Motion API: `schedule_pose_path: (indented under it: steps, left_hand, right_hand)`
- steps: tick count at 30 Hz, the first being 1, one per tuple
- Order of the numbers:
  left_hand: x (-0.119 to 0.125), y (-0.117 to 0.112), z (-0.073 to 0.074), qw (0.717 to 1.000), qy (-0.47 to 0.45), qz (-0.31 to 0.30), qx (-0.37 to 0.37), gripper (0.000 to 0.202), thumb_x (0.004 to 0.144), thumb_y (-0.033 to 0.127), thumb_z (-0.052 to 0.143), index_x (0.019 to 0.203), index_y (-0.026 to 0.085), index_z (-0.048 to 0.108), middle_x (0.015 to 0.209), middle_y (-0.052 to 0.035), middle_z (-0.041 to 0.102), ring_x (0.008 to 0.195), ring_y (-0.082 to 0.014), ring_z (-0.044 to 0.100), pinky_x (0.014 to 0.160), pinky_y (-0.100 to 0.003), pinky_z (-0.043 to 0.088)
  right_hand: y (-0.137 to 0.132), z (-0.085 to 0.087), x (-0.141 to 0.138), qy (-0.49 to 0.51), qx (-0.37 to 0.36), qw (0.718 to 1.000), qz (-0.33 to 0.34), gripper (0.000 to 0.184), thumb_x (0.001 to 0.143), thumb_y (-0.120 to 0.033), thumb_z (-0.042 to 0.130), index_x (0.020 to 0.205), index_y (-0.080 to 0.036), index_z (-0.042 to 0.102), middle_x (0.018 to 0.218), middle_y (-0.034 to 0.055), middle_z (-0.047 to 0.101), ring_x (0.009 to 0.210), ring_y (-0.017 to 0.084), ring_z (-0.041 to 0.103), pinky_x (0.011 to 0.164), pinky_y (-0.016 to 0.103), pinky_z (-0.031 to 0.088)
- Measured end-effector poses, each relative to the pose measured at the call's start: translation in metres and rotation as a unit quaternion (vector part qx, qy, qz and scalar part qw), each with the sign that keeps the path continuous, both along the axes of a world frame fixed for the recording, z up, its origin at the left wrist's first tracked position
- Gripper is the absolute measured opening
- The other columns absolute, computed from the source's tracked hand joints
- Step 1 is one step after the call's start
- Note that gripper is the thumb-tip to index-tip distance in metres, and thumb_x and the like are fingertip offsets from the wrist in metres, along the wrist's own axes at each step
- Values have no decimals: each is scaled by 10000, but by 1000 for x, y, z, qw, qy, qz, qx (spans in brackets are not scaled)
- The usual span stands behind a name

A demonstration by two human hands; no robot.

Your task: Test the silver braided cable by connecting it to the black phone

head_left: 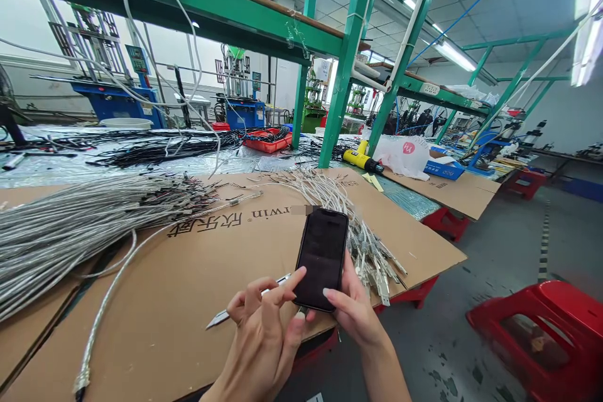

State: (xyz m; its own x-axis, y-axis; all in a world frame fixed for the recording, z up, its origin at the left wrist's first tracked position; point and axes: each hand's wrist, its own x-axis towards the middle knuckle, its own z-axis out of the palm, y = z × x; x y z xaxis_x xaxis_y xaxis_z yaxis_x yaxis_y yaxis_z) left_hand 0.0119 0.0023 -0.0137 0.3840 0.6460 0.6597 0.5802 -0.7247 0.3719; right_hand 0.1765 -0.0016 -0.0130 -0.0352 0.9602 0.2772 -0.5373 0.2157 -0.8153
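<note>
A black smartphone (322,257) with a dark screen is held upright over the front edge of a cardboard-covered table (198,301). My right hand (355,311) grips its lower right side, fingers wrapped behind it. My left hand (266,326) is curled, its index fingertip touching the phone's lower left edge, and it pinches a thin metal blade-like tool (226,315) that points left. A bundle of white cables with metal connectors (362,245) lies just right of the phone.
A thick bundle of silver braided cables (70,226) lies at left; one loose cable (101,320) curves toward the front edge. Black cables (164,144), a red tray (266,140) and green rack posts (342,81) stand behind. A red plastic stool (541,333) sits at right on the floor.
</note>
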Motion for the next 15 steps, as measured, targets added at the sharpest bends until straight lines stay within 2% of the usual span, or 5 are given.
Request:
schedule_pose_path:
  steps: [4,8,13,15]
  left_hand:
    - [1,5,1,999,33,-9,-21,389,912,169,417,1282,227,310,1257,-77,639,1059,-276,479,871,-416,193]
    - [-1,3,1,1000,-2,-14,-3,301,912,186,405,1203,230,341,1267,-77,633,1019,-275,476,860,-410,205]
    - [-4,-1,-1,999,-37,-12,-1,197,910,193,383,1099,248,386,1239,-75,647,996,-279,465,854,-414,208]
    - [-5,-2,-2,999,-45,-8,-7,203,912,210,378,1108,255,405,1134,-65,692,969,-284,475,839,-416,209]
  right_hand:
    - [1,1,1,1,11,1000,9,912,734,-214,716,1467,-338,187,1206,80,621,937,266,661,508,280,572]
    - [1,2,1,4,14,1000,22,881,735,-187,711,1457,-330,226,1110,71,660,783,233,682,510,294,573]
    - [1,-3,2,22,5,999,26,821,760,-139,641,1449,-349,245,1217,58,619,835,231,677,531,297,582]
    - [2,-6,2,28,0,999,26,816,767,-117,617,1449,-357,238,1227,47,615,861,227,673,552,300,588]
